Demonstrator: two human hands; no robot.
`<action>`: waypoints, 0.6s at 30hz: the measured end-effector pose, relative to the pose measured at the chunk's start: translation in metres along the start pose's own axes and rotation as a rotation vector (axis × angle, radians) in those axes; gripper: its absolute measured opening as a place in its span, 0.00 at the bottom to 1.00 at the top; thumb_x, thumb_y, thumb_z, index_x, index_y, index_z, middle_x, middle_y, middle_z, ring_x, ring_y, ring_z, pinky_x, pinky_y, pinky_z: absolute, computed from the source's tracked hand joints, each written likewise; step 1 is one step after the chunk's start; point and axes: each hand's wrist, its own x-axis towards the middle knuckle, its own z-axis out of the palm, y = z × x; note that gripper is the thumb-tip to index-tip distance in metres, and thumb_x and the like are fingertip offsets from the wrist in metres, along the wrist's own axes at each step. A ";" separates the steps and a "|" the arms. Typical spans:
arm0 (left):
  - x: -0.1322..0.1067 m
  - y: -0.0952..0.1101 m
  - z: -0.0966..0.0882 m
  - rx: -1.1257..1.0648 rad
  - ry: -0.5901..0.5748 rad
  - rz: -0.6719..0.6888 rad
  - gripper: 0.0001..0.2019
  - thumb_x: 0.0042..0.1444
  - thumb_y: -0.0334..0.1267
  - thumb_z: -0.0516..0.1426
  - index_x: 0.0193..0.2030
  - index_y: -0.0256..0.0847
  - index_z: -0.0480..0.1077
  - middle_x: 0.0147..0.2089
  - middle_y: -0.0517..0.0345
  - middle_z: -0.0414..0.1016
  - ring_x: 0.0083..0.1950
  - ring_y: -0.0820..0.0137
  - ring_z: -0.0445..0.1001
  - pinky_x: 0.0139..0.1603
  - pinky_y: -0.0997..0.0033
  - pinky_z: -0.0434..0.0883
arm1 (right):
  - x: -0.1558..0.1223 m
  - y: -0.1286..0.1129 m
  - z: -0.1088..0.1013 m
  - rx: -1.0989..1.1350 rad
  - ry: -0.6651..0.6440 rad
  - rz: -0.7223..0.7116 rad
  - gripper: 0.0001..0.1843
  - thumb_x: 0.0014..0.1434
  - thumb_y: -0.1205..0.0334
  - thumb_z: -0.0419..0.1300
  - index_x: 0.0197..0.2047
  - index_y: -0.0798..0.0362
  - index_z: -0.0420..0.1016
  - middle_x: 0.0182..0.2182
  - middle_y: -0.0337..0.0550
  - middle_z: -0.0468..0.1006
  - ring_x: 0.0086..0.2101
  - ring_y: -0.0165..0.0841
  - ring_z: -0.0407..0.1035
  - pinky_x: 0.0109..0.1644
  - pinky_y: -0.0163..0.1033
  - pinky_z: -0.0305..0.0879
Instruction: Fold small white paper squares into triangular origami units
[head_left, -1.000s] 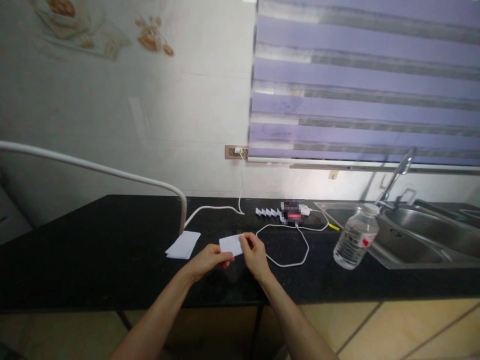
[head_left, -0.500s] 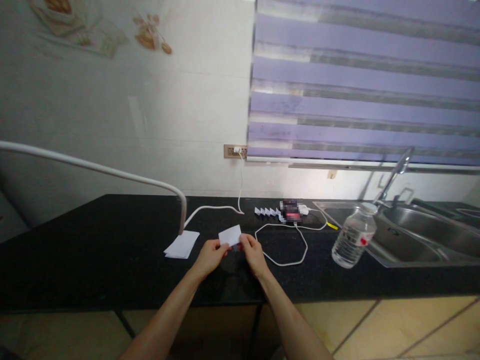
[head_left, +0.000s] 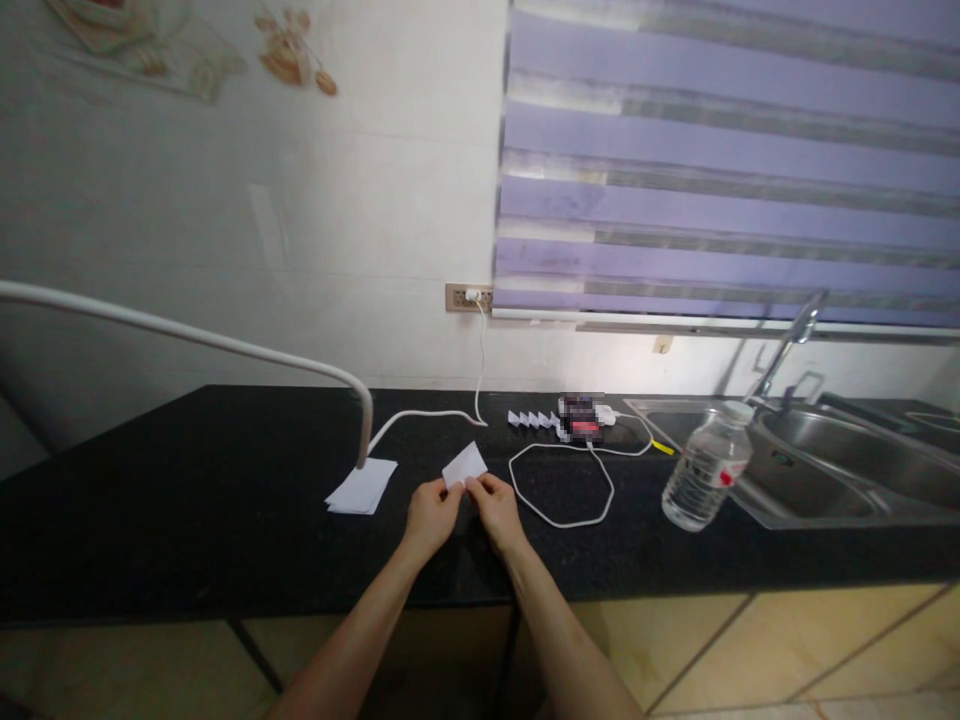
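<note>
Just above the black counter, a small piece of white paper (head_left: 465, 465) is pinched between both hands, one corner pointing up and away. My left hand (head_left: 433, 515) grips its near left edge with thumb and fingers. My right hand (head_left: 495, 508) holds the near right edge, its thumb close to the left one. To the left lies a stack of white paper sheets (head_left: 363, 488) with slightly uneven edges. Farther back on the right, several small folded white papers (head_left: 532, 420) stand in a row.
A blurred-out device (head_left: 582, 418) joins a looped white cable (head_left: 561, 524) right of my hands. A clear plastic bottle (head_left: 705, 470) stands before the steel sink (head_left: 817, 465). A white tube (head_left: 300, 362) arches in from the left over the black counter (head_left: 187, 530).
The paper has turned in my fingers, from lying sideways to having a corner up. My right hand has shifted left, bringing both hands closer together.
</note>
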 end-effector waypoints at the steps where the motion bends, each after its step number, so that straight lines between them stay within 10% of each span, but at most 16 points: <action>1: -0.001 -0.001 0.000 0.003 -0.011 -0.009 0.16 0.49 0.43 0.50 0.21 0.34 0.72 0.17 0.57 0.69 0.21 0.72 0.64 0.24 0.74 0.56 | 0.003 0.001 -0.002 0.002 0.008 0.002 0.13 0.46 0.55 0.58 0.20 0.56 0.71 0.17 0.34 0.67 0.21 0.26 0.59 0.26 0.31 0.55; 9: -0.008 -0.011 -0.020 -0.242 -0.029 -0.160 0.16 0.43 0.48 0.54 0.22 0.34 0.73 0.18 0.58 0.70 0.22 0.70 0.66 0.26 0.73 0.58 | 0.035 -0.015 -0.059 0.065 0.251 0.110 0.14 0.42 0.54 0.61 0.22 0.59 0.72 0.16 0.36 0.66 0.18 0.25 0.57 0.22 0.31 0.55; 15: 0.000 -0.001 -0.011 -0.365 -0.024 -0.166 0.16 0.43 0.48 0.56 0.22 0.34 0.72 0.20 0.57 0.71 0.24 0.70 0.67 0.28 0.73 0.60 | 0.009 -0.032 -0.021 0.024 -0.105 0.138 0.17 0.46 0.51 0.59 0.23 0.59 0.73 0.19 0.40 0.70 0.21 0.26 0.61 0.23 0.30 0.57; 18: 0.000 0.002 -0.007 -0.340 -0.056 -0.168 0.15 0.43 0.47 0.56 0.20 0.35 0.71 0.19 0.57 0.71 0.24 0.71 0.67 0.27 0.73 0.59 | 0.001 -0.027 -0.005 -0.015 -0.058 0.063 0.13 0.45 0.56 0.59 0.17 0.57 0.68 0.14 0.33 0.64 0.19 0.24 0.56 0.23 0.30 0.53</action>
